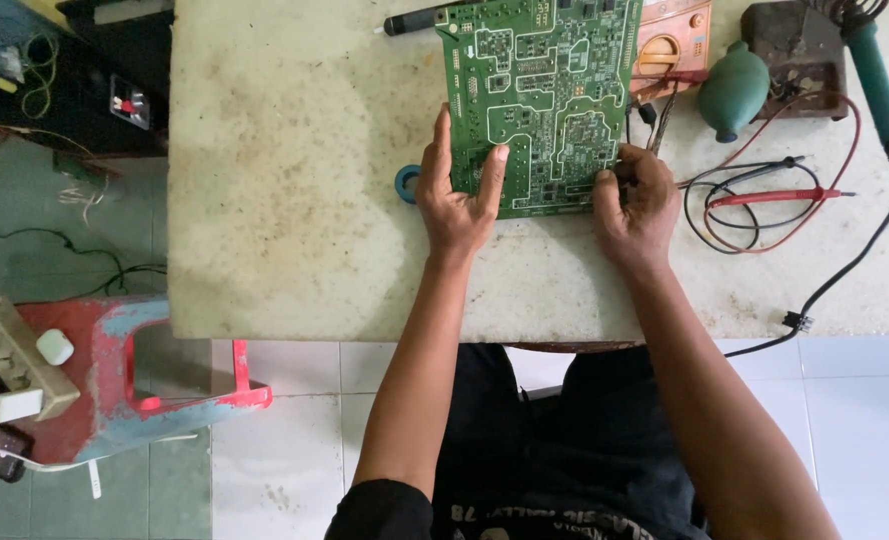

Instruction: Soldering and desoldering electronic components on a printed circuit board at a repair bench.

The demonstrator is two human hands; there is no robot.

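Observation:
A large green circuit board lies solder side up on the pale worn worktable. My left hand grips the board's near left corner, thumb on top of it. My right hand holds the near right corner with the fingers curled over the edge. A blue tape ring sits on the table just left of my left hand.
Right of the board lie red and black probe leads, a teal blower bulb, an orange multimeter and a soldering iron with a teal handle. A black pen-like tool lies at the top. A red stool carries a power strip at lower left.

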